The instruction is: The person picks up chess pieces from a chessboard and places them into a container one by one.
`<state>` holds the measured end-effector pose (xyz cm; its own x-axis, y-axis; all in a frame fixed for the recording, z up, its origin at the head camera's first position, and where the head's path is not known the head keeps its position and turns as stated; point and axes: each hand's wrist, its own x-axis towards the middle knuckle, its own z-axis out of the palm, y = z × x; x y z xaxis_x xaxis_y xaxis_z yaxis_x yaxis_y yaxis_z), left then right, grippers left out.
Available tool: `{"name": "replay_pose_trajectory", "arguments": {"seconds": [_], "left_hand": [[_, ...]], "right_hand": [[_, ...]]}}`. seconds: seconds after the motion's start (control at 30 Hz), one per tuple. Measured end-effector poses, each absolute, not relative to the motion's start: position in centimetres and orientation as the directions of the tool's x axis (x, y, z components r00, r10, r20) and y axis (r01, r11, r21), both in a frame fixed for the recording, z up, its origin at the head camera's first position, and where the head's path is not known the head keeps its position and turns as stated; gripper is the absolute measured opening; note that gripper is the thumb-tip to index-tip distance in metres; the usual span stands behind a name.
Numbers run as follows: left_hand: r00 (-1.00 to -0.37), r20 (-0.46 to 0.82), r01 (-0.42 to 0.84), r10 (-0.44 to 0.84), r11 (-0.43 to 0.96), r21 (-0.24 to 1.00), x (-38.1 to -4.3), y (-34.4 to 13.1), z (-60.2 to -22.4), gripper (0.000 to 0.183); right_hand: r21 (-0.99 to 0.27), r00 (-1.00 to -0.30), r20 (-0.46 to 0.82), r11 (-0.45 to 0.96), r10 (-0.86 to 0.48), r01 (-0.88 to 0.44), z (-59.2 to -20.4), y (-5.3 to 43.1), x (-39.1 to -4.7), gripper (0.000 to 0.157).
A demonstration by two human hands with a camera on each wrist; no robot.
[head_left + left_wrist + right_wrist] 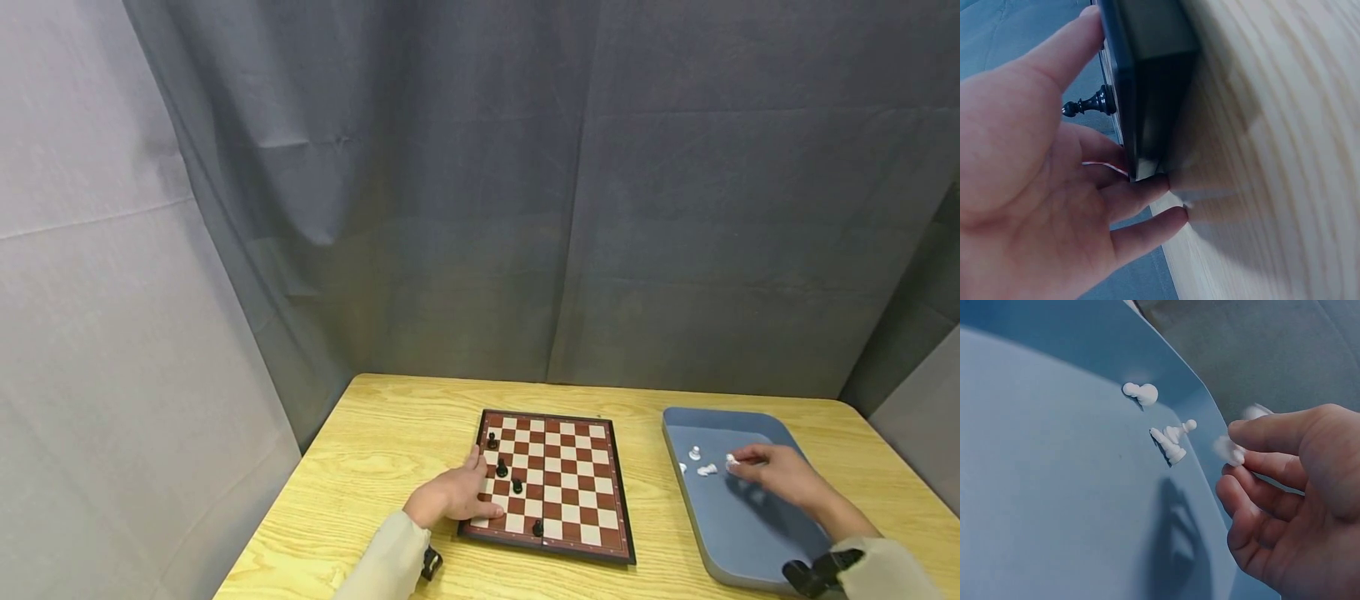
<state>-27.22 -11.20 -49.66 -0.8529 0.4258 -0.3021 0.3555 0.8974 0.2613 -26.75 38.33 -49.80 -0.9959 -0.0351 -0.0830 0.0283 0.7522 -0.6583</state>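
My left hand [457,493] rests on the left edge of a brown-and-white chessboard [573,546], thumb on its surface. In the left wrist view the fingers are fairly straight, with two fingertips at the wooden table. Several black chess pieces stand on the board's left half, one black pawn [1090,103] close by the left hand. Over the blue tray [757,567], my right hand [780,477] pinches a white chess piece [1230,450] between thumb and fingers; it is blurred and partly covered. Other white chess pieces [1141,394] lie in the tray, left of the hand.
Under the board and tray is a light wooden table [397,425], with a strip of wood between the two. A dark grey curtain [480,250] hangs behind the table, and a pale curtain [127,333] at the left.
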Motion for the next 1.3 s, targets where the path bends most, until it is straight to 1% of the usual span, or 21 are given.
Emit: {"name": "replay_pose_trajectory", "arguments": {"seconds": [0.1, 0.33, 0.53, 0.77, 1.0, 1.3], "left_hand": [[-0.856, -0.298, 0.356, 0.423, 0.9, 0.254, -27.2, -11.2, -49.8, 0.094], [-0.854, -0.298, 0.366, 0.427, 0.899, 0.239, -27.3, -11.2, -49.9, 0.094], [-0.851, -0.302, 0.368, 0.429, 0.899, 0.239, -27.3, -11.2, -49.9, 0.093], [-0.851, -0.301, 0.372, 0.431, 0.898, 0.234, -27.3, -11.2, -49.8, 0.094], [-0.851, -0.298, 0.372, 0.433, 0.896, 0.241, -27.4, -11.2, -49.8, 0.095], [-0.853, -0.281, 0.381, 0.44, 0.892, 0.243, -27.1, -11.3, -49.6, 0.094]], "right_hand": [[-0.655, -0.996, -0.082, 0.755, -0.039, 0.024, -49.7, 38.4, -26.8, 0.049], [-0.63, -0.998, -0.05, 0.777, -0.038, 0.002, -49.1, 37.4, -26.6, 0.051], [-0.687, -0.996, -0.023, 0.725, -0.086, -0.047, -47.9, 34.9, -26.2, 0.055], [-0.754, -0.989, 0.022, 0.646, -0.149, -0.114, -47.7, 31.0, -26.2, 0.044], [-0.811, -0.978, 0.048, 0.563, -0.204, -0.157, -48.5, 27.3, -26.1, 0.042], [-0.852, -0.946, 0.056, 0.479, -0.319, -0.212, -49.6, 23.1, -25.4, 0.032]]}}
